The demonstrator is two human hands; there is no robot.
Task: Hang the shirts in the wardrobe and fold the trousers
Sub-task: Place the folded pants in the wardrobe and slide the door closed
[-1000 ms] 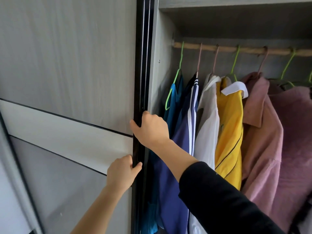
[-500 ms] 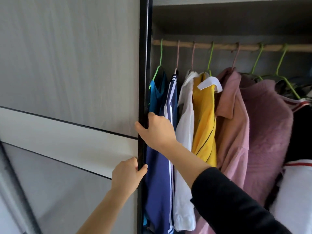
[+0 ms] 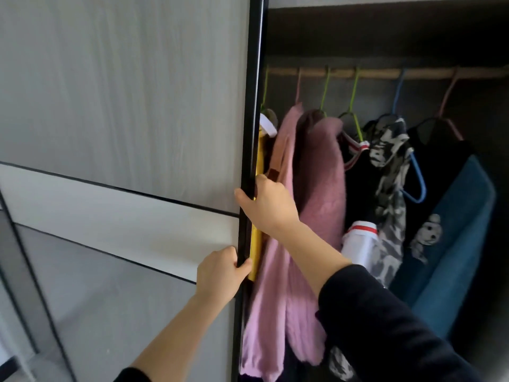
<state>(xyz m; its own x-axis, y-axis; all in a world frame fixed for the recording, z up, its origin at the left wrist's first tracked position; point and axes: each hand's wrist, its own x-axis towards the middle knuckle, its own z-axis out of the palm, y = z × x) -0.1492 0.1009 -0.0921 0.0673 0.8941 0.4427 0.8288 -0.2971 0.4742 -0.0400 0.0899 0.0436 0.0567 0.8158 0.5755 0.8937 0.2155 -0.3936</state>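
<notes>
Two hands grip the black door edge [image 3: 249, 133] of a grey sliding door [image 3: 124, 106] that fills the left half of the frame. Lowest and nearest, the left hand [image 3: 220, 271] curls round the door edge, thumb hooked over its right side. Just above, the right hand [image 3: 268, 205], reaching from a black sleeve [image 3: 385, 326], clamps the same edge with its thumb on the front and its fingers behind. Right behind the edge hangs a yellow shirt [image 3: 256, 244], mostly hidden by the door, then a pink shirt [image 3: 275, 299] touching a mauve sweater [image 3: 322, 188]. Farther right hang a patterned grey-and-white garment [image 3: 388, 188] and a teal garment [image 3: 454, 244], all on hangers from the wooden rail [image 3: 385, 74] across the upper right, inside the dark wardrobe [image 3: 385, 28]
</notes>
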